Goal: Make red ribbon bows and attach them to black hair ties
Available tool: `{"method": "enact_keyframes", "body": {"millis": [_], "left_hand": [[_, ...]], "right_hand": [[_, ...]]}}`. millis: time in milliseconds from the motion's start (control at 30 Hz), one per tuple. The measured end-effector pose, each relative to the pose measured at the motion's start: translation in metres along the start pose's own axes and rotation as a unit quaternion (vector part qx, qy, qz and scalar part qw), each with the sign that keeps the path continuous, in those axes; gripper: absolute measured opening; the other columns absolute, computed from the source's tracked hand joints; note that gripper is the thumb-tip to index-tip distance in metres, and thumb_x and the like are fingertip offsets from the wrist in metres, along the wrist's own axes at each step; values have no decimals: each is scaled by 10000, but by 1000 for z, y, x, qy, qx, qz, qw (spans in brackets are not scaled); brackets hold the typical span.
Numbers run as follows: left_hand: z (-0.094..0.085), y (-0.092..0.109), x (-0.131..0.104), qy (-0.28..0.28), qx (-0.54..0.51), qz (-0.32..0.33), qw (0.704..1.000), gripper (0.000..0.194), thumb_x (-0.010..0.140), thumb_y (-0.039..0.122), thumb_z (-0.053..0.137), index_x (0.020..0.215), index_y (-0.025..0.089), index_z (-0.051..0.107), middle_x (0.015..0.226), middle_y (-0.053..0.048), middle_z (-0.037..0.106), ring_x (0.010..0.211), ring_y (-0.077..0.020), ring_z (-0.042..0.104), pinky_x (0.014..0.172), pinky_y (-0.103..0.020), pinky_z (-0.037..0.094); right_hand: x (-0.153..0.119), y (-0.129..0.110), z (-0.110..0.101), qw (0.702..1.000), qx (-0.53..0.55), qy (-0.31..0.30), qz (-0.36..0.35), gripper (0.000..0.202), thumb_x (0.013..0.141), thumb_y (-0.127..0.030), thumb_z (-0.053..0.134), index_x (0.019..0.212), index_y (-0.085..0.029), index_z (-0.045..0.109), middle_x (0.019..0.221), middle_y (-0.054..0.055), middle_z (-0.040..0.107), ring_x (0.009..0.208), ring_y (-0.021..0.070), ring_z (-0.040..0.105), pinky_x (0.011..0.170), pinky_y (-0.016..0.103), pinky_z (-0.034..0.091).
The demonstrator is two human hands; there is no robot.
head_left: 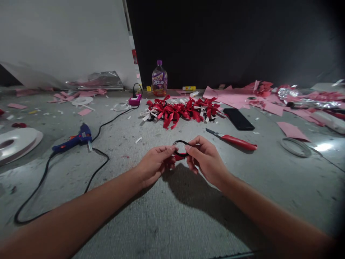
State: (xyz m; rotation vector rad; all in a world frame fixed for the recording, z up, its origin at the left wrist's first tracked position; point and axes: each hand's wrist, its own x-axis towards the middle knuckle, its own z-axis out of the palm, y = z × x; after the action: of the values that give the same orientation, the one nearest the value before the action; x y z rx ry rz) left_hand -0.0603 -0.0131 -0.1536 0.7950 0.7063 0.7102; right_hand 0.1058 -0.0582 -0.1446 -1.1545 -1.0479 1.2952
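Between my hands, just above the grey surface, is a black hair tie stretched into a ring. A bit of red ribbon shows at its lower edge; how it is attached is hidden. My left hand pinches the ring's left side between thumb and fingers. On the right side, my right hand grips it the same way, with the lower fingers curled beneath. Beyond the hands lies a heap of red and white ribbon bows.
A blue glue gun with a black cord lies left, near a white ribbon spool. Right are a red-handled knife, a black phone and pink paper. A drink bottle and a purple power adapter stand behind.
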Motion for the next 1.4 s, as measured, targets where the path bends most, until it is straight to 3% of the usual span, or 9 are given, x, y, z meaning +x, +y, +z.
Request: {"method": "enact_keyframes", "body": {"millis": [300,567,767,967,1033,1133,1200,1267,1400], "left_hand": [[1,3,-2,-12,-33,11,999,246,857,336,687,996,132,691,922,-65,667,626,-87,577,579,-228,499],[0,5,-6,-20,-35,41,998,222,781,294,767,896,124,682,903,-56,657,728,-128,622,560,-218,477],[-1,5,-4,-40,-115,60,991,132,817,171,698,919,88,701,980,-108,701,804,-157,660,737,-264,536],[0,5,-4,-22,-151,49,987,154,885,82,568,772,84,673,824,-99,699,707,-140,659,672,-232,536],[-1,6,-4,-9,-153,45,987,167,903,89,553,776,97,662,803,-71,683,659,-122,642,685,-245,546],[-3,6,-2,-7,-152,66,986,157,913,103,556,778,113,636,811,-37,661,578,-70,564,750,-274,559],[-4,7,-1,-19,-143,74,987,133,908,109,574,782,124,615,815,-27,648,532,-45,493,696,-251,549],[-4,8,0,-36,-132,74,988,114,893,114,601,782,137,593,780,-16,621,527,-48,467,593,-201,502],[-1,16,-5,-65,-109,83,988,89,880,149,634,816,158,571,695,19,535,491,-50,410,475,-162,388]], "right_hand": [[0,0,-1,1000,-10,9,-27,253,835,-367,651,852,-243,431,495,-66,564,383,88,489,327,200,342],[-2,0,3,998,-48,3,-34,249,845,-357,647,816,-237,432,486,-71,568,362,89,497,310,196,392],[-2,6,7,996,-65,-57,20,246,855,-376,629,795,-228,441,519,-61,595,355,104,543,296,202,430],[-3,0,4,978,-172,-112,25,273,872,-439,591,766,-221,466,546,-53,568,396,108,544,350,221,416],[2,-11,-13,949,-301,-71,-52,342,904,-478,531,704,-202,510,550,-28,549,444,105,528,429,240,407],[19,-29,-56,827,-511,161,-168,325,907,-457,524,726,-192,580,642,20,586,626,164,579,618,309,436],[30,-35,-87,741,-611,261,-100,238,883,-407,566,938,-188,644,885,87,666,861,248,629,766,374,450],[39,-35,-112,666,-691,281,12,434,861,-445,606,1191,-165,593,1212,191,585,1135,366,551,873,456,432],[42,-25,-137,643,-717,234,132,541,852,-522,623,1205,-113,596,1270,263,538,1230,470,473,915,579,401]]}}
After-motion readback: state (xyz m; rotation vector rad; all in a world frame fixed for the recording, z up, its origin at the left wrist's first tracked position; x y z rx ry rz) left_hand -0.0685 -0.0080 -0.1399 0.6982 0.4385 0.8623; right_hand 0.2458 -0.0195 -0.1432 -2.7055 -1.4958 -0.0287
